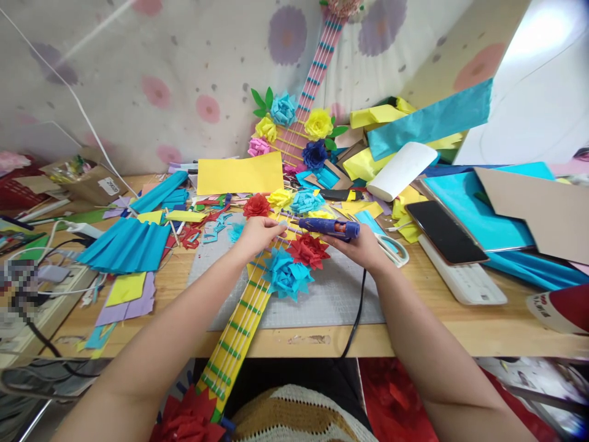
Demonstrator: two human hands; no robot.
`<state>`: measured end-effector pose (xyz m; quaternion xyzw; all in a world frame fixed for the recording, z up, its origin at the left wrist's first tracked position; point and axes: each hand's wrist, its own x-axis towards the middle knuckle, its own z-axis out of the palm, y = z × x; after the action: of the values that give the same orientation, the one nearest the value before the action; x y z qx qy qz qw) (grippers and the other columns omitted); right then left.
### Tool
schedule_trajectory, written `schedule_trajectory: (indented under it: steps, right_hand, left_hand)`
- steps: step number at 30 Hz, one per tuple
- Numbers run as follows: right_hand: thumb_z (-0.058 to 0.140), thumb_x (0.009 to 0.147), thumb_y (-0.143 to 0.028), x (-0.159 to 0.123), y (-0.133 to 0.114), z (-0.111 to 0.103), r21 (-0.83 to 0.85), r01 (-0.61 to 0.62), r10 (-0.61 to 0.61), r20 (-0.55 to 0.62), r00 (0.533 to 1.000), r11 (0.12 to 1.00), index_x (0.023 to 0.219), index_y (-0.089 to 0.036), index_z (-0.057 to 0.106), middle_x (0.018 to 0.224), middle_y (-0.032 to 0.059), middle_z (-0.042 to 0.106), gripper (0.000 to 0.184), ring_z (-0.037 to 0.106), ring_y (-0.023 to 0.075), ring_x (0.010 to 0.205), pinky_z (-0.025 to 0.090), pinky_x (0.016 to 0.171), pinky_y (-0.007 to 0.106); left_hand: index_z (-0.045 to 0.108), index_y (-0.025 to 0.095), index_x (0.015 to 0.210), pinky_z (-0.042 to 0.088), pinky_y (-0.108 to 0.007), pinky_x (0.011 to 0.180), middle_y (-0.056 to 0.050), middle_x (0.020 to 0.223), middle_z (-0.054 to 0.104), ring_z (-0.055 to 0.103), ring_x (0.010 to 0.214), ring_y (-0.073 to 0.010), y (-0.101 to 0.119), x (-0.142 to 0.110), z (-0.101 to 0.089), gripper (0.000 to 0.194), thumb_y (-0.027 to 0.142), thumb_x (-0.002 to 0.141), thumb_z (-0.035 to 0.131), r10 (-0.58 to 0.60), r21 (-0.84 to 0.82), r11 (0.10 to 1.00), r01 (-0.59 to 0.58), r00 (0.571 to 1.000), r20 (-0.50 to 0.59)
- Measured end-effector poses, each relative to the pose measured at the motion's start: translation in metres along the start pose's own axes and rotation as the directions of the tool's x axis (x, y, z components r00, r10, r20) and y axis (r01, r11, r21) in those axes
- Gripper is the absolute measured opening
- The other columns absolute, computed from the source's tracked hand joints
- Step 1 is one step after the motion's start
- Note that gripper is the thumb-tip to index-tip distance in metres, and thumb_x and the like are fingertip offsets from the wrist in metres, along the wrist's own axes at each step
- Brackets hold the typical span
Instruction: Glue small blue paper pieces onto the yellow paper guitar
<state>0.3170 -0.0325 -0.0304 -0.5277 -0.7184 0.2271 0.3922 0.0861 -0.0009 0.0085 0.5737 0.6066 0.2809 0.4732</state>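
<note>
My right hand [361,250] is wrapped round a blue hot glue gun [338,228], its nozzle pointing left. The fingers of my left hand [261,237] are pinched together just left of the nozzle, over the body of a yellow paper guitar [240,318]; what they hold, if anything, is too small to name. Red, blue and yellow paper flowers surround both hands, among them a large blue flower [288,274] and a red flower [309,250]. White strings and green bars run along the guitar's neck, which slants down over the table edge to a red flower [188,417].
Beneath the guitar lies a grey cutting mat [350,307]. Scissors [394,250], a phone [445,232] and a paper cup [559,309] are on the right. Blue crepe paper [131,245] and scraps cover the left. A pink paper guitar [317,67] leans at the back. The glue gun's black cord [356,316] hangs over the edge.
</note>
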Motion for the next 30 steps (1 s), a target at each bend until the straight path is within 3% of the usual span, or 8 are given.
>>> schedule_trajectory:
  steps: [7,18,30]
  right_hand:
    - [0.064,0.075,-0.053,0.0013,-0.0052,-0.0024,-0.014,0.021,-0.021,0.029,0.999,1.0,0.089,-0.019,0.073,0.083,0.0056,0.073,0.038,0.065,0.0234,0.072,0.051,0.067,0.033]
    - [0.065,0.074,-0.051,0.0015,-0.005,-0.0022,0.012,0.012,-0.012,0.027,1.0,1.0,0.093,-0.019,0.073,0.087,0.0057,0.074,0.038,0.067,0.0245,0.076,0.053,0.068,0.034]
    - [0.065,0.074,-0.051,0.0016,-0.0062,-0.0027,-0.015,0.014,-0.014,0.009,1.0,1.0,0.094,-0.018,0.073,0.088,0.006,0.074,0.038,0.067,0.0244,0.076,0.053,0.07,0.035]
  left_hand:
    - [0.072,0.015,0.07,0.032,-0.02,0.039,-0.002,0.062,0.066,0.044,0.041,-0.0063,-0.0023,0.0037,0.0033,0.021,0.034,0.075,0.065,0.0,0.04,0.999,0.0,1.0,-0.01]
    - [0.071,0.015,0.067,0.031,-0.02,0.04,0.002,0.049,0.057,0.041,0.04,-0.0064,0.0003,0.0021,0.0042,0.023,0.035,0.075,0.064,0.061,0.083,0.995,-0.059,0.998,-0.026]
    - [0.071,0.014,0.066,0.035,-0.02,0.046,0.002,0.048,0.058,0.047,0.045,-0.0079,-0.0003,0.0026,0.0054,0.023,0.033,0.075,0.063,0.114,0.14,0.984,-0.112,0.993,-0.007]
